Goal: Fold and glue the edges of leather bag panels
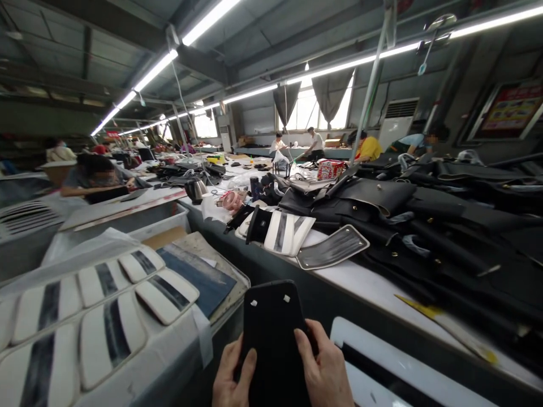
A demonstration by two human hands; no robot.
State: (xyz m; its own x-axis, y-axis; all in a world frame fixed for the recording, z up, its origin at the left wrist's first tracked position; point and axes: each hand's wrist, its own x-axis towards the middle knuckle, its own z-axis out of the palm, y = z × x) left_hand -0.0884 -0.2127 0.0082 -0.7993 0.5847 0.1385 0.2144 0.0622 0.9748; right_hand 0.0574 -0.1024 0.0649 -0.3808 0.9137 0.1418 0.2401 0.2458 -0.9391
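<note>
Between my two hands I hold a black flat panel (275, 339) with rounded top corners and two small white patches near its upper edge. My left hand (235, 370) grips its left side, thumb on the front face. My right hand (324, 362) grips the right side the same way. The lower part of the panel runs out of the picture. To the left, white panels (112, 339) with a dark central stripe lie in rows on a sheet-covered surface (169, 362). A white and black panel (382, 367) is partly visible beside my right hand.
A long white table (348, 277) carries a heap of black leather-like pieces (424, 215) on the right. Nearer stand a stack of striped panels (284, 232), a grey curved flap (333, 249), a metal kettle (195, 189) and a pink tape roll (232, 200). Several people work farther back.
</note>
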